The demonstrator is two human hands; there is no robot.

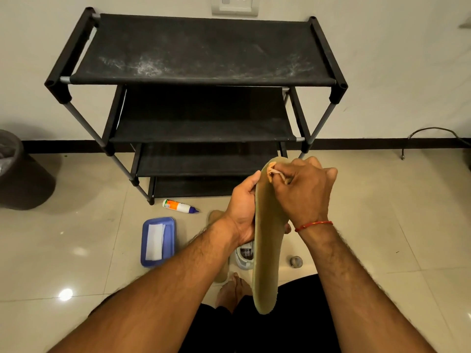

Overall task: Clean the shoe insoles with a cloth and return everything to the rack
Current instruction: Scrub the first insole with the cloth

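A long tan insole (pixel 267 250) stands on end in front of me, its toe end up near the rack's lower shelves. My left hand (pixel 243 207) grips its left edge at mid-length. My right hand (pixel 304 192) holds a small pale cloth (pixel 276 171) bunched in its fingers and presses it against the insole's upper end. A black four-shelf shoe rack (pixel 201 80) stands against the wall, its shelves bare and dusty. A second tan insole (pixel 216 217) lies on the floor, mostly hidden by my left arm. A white shoe (pixel 245 257) sits on the floor behind the held insole.
A blue tray (pixel 169 238) with a white folded cloth lies on the tiled floor at left. A white bottle with an orange label (pixel 178 206) lies by the rack's foot. A dark bin (pixel 17 171) stands at far left. A small round cap (pixel 296 261) lies at right.
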